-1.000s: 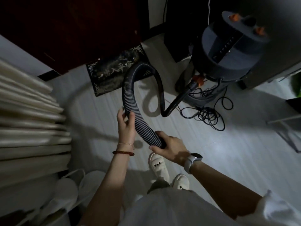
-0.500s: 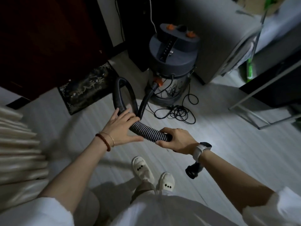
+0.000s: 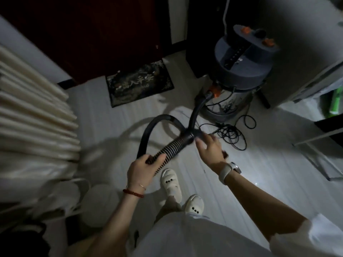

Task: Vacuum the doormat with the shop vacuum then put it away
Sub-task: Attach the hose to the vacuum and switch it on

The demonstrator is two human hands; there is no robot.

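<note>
The shop vacuum [image 3: 245,71], a grey lid with orange knobs on a steel drum, stands at the upper right. Its dark ribbed hose [image 3: 174,147] loops from the drum's orange inlet across the floor and up to me. My left hand [image 3: 143,169] grips the near end of the hose. My right hand [image 3: 209,147] is blurred, fingers spread, touching the hose where the loop crosses itself. The dark patterned doormat [image 3: 141,82] lies on the floor in front of a dark door, beyond the hose loop.
A tangled black power cord [image 3: 232,134] lies on the pale floor right of the hose. Pale pleated fabric [image 3: 33,108] fills the left side. A grey appliance [image 3: 306,43] stands behind the vacuum. A metal frame [image 3: 315,138] sits at the right. My white slippers [image 3: 170,182] are below the hands.
My left hand has slid to the hose's near end and grips it. My right hand has let go of that end and reached forward to where the loop crosses.
</note>
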